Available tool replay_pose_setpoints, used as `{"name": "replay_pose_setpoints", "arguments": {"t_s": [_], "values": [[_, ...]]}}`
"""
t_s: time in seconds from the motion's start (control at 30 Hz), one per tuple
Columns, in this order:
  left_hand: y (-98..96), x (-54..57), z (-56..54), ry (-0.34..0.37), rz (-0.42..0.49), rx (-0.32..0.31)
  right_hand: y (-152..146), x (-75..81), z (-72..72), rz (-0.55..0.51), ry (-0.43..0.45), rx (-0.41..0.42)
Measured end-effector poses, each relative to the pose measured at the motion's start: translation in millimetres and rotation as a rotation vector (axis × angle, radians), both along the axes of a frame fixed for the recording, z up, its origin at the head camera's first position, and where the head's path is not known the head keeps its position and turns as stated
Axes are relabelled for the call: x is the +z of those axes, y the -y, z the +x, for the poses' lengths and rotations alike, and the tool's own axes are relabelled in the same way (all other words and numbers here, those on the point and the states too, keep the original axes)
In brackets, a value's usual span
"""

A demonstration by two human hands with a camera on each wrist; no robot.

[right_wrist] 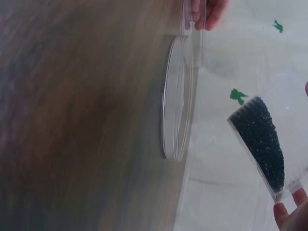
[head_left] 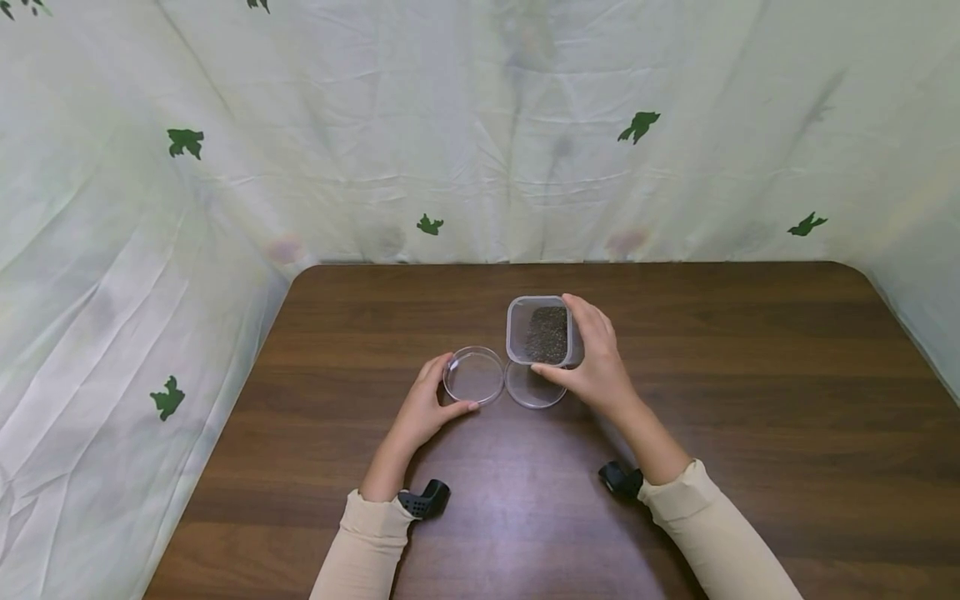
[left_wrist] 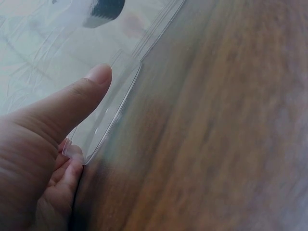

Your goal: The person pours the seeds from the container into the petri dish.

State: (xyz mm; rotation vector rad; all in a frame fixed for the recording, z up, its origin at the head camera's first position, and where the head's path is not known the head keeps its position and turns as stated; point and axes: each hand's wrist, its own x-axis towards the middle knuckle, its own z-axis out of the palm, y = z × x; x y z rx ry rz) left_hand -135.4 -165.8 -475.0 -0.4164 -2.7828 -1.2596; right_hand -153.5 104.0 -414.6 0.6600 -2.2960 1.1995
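Note:
My right hand (head_left: 602,371) grips a clear square plastic tub (head_left: 517,327) between thumb and fingers. Dark fine grains (head_left: 547,335), like small seeds or soil, have slid toward one side of the tilted tub. In the right wrist view the tub (right_wrist: 294,110) hangs above the table, beyond a round clear petri dish (right_wrist: 174,101). The head view shows that dish (head_left: 534,393) partly hidden below the tub. Beside it is a second clear round dish (head_left: 474,377), held at its rim by the thumb and fingers of my left hand (head_left: 422,410).
The brown wood-grain table (head_left: 750,400) extends around both hands. A pale curtain (head_left: 465,125) with green leaf-like patches hangs behind the table and along the left side. A black wrist camera (head_left: 426,500) sits at the left cuff, another (head_left: 621,481) at the right.

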Motion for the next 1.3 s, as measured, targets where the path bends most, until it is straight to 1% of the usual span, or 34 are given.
{"name": "replay_pose_setpoints", "arguments": {"t_s": [0.17,0.4,0.57,0.87,1.13,1.3], "values": [[0.2,0.1,0.4,0.007,0.010,0.002,6,-0.8,-2.9,0.049,-0.050,0.026],[-0.1,0.7,0.7,0.016,0.007,0.008,15,-0.3,-6.9,0.091,-0.121,0.050],[-0.5,0.8,0.2,0.017,0.005,0.007,20,1.6,-8.1,0.127,-0.144,0.063],[-0.8,0.0,-0.3,0.007,0.003,-0.001,27,4.1,-9.1,0.235,-0.171,0.063],[-0.8,0.8,0.2,0.017,0.009,-0.001,33,3.3,-10.5,0.298,-0.246,0.068],[-0.5,1.9,0.5,0.021,0.009,-0.002,38,3.7,-11.0,0.348,-0.265,0.069]]}}
